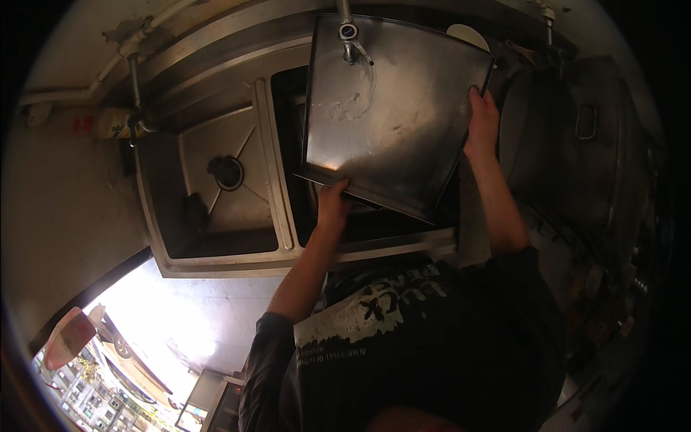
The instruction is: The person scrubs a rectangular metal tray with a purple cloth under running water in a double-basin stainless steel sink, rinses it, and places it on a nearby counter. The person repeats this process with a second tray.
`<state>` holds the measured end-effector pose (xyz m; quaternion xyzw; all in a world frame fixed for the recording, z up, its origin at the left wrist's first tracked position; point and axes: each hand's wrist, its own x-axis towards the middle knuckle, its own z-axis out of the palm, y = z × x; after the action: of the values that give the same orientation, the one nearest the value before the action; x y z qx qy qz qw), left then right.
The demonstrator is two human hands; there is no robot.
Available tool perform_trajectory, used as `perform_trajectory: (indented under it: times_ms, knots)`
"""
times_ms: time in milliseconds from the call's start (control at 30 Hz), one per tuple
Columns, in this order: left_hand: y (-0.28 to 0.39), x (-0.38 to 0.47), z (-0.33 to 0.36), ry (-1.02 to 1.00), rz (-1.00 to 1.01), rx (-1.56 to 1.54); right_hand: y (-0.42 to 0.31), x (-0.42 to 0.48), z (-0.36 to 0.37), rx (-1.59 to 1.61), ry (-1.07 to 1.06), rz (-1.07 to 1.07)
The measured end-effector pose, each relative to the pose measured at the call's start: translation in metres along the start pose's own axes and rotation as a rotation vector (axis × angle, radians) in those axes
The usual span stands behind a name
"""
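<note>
A large flat metal tray (399, 113) is held tilted over the right basin (372, 227) of a stainless steel double sink. My left hand (333, 202) grips its near edge, with the thumb on top. At its right edge, my right hand (482, 124) has hold of the rim. The tap (348, 35) hangs above the far part of the tray, and a wet patch (348, 105) glistens on the metal below it. Whether water is running cannot be made out. Most of the right basin is hidden under the tray.
The left basin (243, 173) has a drain (227, 173) and a dark lump (197, 212) near its left wall. A second tap (139, 121) is on the left wall side. A pale round thing (468, 36) shows behind the tray. A dark lidded container (572, 140) stands at right.
</note>
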<state>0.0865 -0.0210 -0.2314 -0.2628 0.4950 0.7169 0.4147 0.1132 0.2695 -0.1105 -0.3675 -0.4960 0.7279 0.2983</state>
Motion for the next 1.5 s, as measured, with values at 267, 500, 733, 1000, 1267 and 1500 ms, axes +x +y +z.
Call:
perform_trajectory:
  times_ms: [267,500,733,1000,1267,1500]
  knots:
    - [0.001,0.045,-0.002,-0.137,-0.089,-0.298,-0.016,-0.017,-0.016,0.006,-0.095,-0.184]
    - [0.011,0.066,0.003,-0.238,-0.069,-0.301,-0.051,-0.017,-0.020,-0.159,-0.114,-0.303]
    - [0.021,0.084,0.030,-0.170,-0.035,-0.128,-0.077,-0.061,-0.009,-0.373,-0.159,-0.491]
    - [0.040,0.121,0.036,-0.147,0.057,0.059,-0.096,-0.107,-0.016,-0.453,-0.218,-0.444]
    - [0.078,0.132,0.045,-0.308,0.094,-0.043,-0.102,-0.107,-0.026,-0.575,-0.075,-0.425]
    - [0.135,0.095,0.024,-0.321,0.197,0.010,-0.061,-0.061,-0.060,-0.264,0.098,-0.095]
